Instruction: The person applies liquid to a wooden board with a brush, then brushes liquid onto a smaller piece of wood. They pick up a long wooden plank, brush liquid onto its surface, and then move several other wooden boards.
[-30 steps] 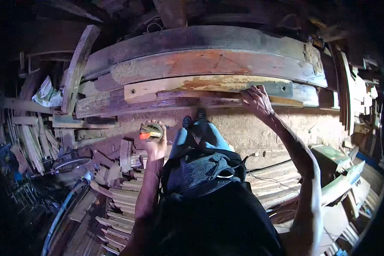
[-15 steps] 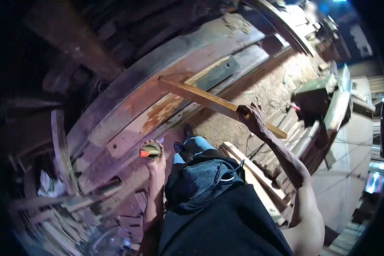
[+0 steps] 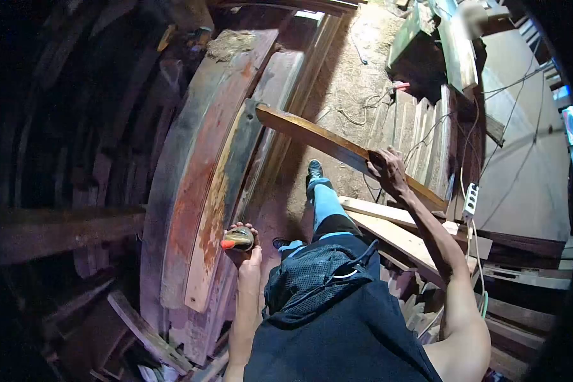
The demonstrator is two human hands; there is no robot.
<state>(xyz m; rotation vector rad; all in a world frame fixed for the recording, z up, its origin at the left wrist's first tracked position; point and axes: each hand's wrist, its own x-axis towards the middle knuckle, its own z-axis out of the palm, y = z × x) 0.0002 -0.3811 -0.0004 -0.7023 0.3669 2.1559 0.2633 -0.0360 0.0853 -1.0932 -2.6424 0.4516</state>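
Observation:
My right hand [image 3: 388,172] is closed over the upper edge of a long wooden plank [image 3: 312,134], held out across my front. The plank's far end overlaps the stacked boards on the left, and its near end reaches under my right forearm. Low in front of me on the left, my left hand [image 3: 248,254] has its fingers wrapped round a small rounded dark and yellowish object [image 3: 240,239] with a bright orange tip; its exact kind I cannot tell.
Large worn boards [image 3: 204,172] lie along my left. Pale planks [image 3: 401,232] lie by my right leg, with more timber [image 3: 410,127] beyond. A white power strip [image 3: 470,200] hangs on cables at the right. Sawdust-covered ground [image 3: 356,83] runs ahead between the stacks.
My view has turned to the right and one leg has stepped forward. The plank in my right hand and the orange-tipped object in my left have come along.

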